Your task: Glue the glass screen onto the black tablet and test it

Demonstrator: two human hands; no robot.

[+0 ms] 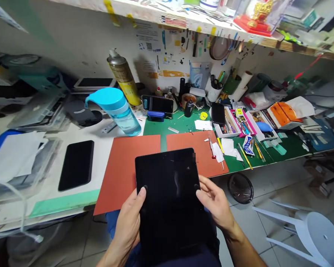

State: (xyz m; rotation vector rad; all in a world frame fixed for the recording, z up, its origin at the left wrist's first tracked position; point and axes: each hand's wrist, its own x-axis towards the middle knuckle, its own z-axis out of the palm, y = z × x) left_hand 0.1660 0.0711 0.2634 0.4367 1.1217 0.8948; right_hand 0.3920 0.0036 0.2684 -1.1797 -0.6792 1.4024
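Observation:
A black tablet (169, 207) with a dark, glossy screen is held up in front of me, over my lap and the table's front edge. My left hand (129, 211) grips its left side, thumb on the screen's edge and fingers behind. On the opposite side, my right hand (214, 200) holds the right edge, its thumb at the front. The fingers under the tablet are hidden. Beyond its top edge lie two reddish-brown mats (122, 163) on the table. A small screwdriver (211, 147) with a red end rests on the right mat.
A second dark tablet (76, 165) lies on the left. Behind the mats stand a blue-lidded water jug (125, 115), a yellow spray can (125, 78) and a propped phone (158, 104). Tool boxes (225, 131) line the right. A white stool (320, 233) and a bin (241, 189) stand below.

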